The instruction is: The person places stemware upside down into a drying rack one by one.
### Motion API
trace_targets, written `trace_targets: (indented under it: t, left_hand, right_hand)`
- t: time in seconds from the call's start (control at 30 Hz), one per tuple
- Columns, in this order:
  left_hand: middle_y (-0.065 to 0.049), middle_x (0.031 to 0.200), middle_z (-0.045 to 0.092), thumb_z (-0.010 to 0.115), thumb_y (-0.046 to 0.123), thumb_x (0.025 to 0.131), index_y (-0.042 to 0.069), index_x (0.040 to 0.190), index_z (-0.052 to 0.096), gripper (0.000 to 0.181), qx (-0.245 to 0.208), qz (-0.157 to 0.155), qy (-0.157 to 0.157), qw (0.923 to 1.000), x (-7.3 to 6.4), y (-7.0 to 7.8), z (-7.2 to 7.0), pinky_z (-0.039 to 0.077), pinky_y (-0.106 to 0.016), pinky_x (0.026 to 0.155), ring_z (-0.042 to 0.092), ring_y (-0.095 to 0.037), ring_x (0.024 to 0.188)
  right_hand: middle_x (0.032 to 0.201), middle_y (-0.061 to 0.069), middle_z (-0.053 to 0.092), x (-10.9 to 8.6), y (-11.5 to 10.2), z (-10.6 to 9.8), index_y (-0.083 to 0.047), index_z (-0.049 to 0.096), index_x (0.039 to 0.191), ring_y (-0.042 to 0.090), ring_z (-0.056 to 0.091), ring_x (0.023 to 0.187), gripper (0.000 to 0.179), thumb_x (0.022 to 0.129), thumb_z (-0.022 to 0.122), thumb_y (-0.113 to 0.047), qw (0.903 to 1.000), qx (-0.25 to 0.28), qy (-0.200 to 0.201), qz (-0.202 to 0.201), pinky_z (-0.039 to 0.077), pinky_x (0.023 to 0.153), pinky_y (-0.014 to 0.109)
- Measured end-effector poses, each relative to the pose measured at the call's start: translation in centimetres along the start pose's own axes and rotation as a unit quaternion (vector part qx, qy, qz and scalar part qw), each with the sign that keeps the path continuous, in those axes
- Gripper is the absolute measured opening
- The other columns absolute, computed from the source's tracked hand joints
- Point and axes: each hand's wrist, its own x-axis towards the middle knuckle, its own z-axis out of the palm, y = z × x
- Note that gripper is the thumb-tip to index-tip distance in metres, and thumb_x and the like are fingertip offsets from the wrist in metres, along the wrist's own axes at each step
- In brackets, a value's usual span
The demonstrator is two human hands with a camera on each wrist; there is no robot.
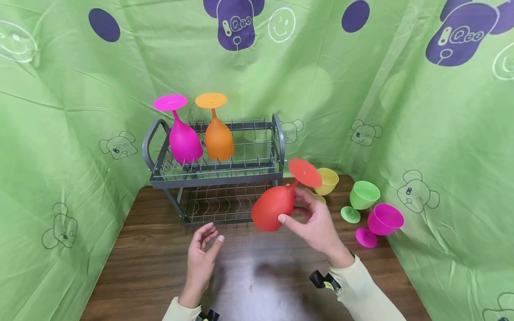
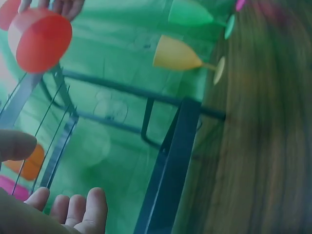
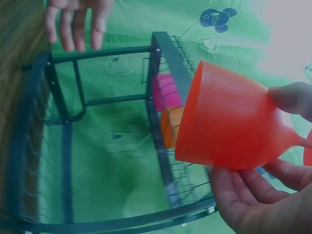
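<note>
Curls the right hand (image 1: 317, 225) partway round the tilted bowl of a red goblet (image 1: 273, 208), gripping it at four o'clock from the rack (image 1: 217, 179). Holds the left hand (image 1: 202, 261) loosely bent, grasping nothing, at the goblet's eight o'clock. Reads “Qee” (image 1: 242, 23) on the green curtain (image 1: 321, 116) toward twelve and two.

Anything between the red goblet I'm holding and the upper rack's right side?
The upper tier's front rail lies between, with the right handle beside; the red goblet may need lifting over. No goblet does: pink goblet and orange goblet sit farther left.
</note>
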Motion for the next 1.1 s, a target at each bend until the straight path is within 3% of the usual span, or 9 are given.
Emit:
trace_targets:
  t: [0.23, 0.57, 0.8, 1.1]
  left_hand:
    - [-0.001, 0.124, 0.060, 0.072, -0.001, 0.097, -0.004, 0.139, 0.056, 0.045, 0.000, 0.033, 0.050, 0.9982, 2.8, 0.4, -2.5, 0.054, -0.011, 0.093, 0.064, -0.012, 0.114]
    - [0.000, 0.121, 0.058, 0.072, 0.004, 0.098, -0.005, 0.141, 0.054, 0.047, 0.005, 0.049, 0.099, 0.9938, 6.7, 1.3, -5.9, 0.051, -0.006, 0.087, 0.063, -0.009, 0.110]
    - [-0.002, 0.124, 0.056, 0.071, 0.004, 0.098, -0.005, 0.144, 0.052, 0.051, -0.002, 0.042, 0.116, 0.9923, 8.8, 2.3, -6.5, 0.051, -0.007, 0.088, 0.060, -0.014, 0.113]
    - [-0.014, 0.138, 0.057, 0.070, 0.014, 0.101, 0.003, 0.149, 0.053, 0.052, 0.052, 0.058, 0.162, 0.9837, 11.1, 2.4, -7.5, 0.046, -0.018, 0.101, 0.059, -0.018, 0.121]
  right_hand:
    - [0.129, 0.006, 0.070, 3.8, -3.5, -0.5, -0.013, 0.062, 0.144, 0.026, 0.069, 0.115, 0.062, 0.087, 0.085, -0.009, 0.9997, -0.018, -0.014, 0.012, 0.064, 0.093, 0.031]
    - [0.129, 0.008, 0.070, 10.0, -7.3, -0.1, -0.010, 0.062, 0.145, 0.023, 0.067, 0.115, 0.061, 0.088, 0.084, -0.022, 0.9988, -0.044, -0.016, 0.015, 0.065, 0.091, 0.033]
    - [0.128, 0.004, 0.070, 11.7, -8.1, 0.6, -0.013, 0.063, 0.142, 0.021, 0.067, 0.113, 0.059, 0.088, 0.084, -0.026, 0.9989, -0.042, -0.016, 0.014, 0.064, 0.091, 0.034]
    - [0.129, 0.000, 0.069, 15.5, -7.9, 1.3, -0.017, 0.062, 0.144, 0.019, 0.066, 0.113, 0.064, 0.087, 0.084, -0.036, 0.9956, -0.082, 0.002, 0.046, 0.062, 0.091, 0.041]
